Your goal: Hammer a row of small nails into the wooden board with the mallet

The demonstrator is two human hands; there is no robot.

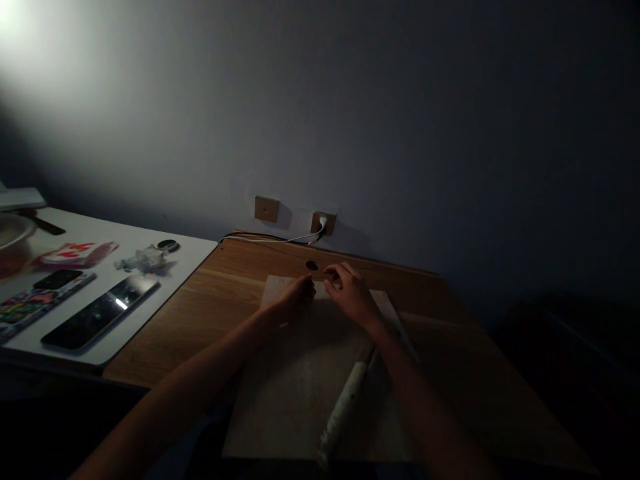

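Note:
A pale rectangular board [295, 380] lies on the wooden desktop, under both my hands. My left hand [299, 293] is over the board's far edge, its fingers curled into a loose fist; whatever is in them is hidden. Just to the right, my right hand [349, 291] is bent inward, thumb and forefinger curved toward each other, with anything between them too small and dark to name. The hands are close but apart. A long, pale, rough-surfaced handle-like thing [343, 408] lies slanted on the board, near my right forearm.
The wooden desktop [210, 300] meets a wall with a plugged socket [324, 223] and cables. A dark round spot [311, 265] is beyond my hands. On the white table [195, 257] at left lie a phone [100, 313], crumpled plastic [145, 259], a red-and-white packet [77, 253] and a bowl [15, 243].

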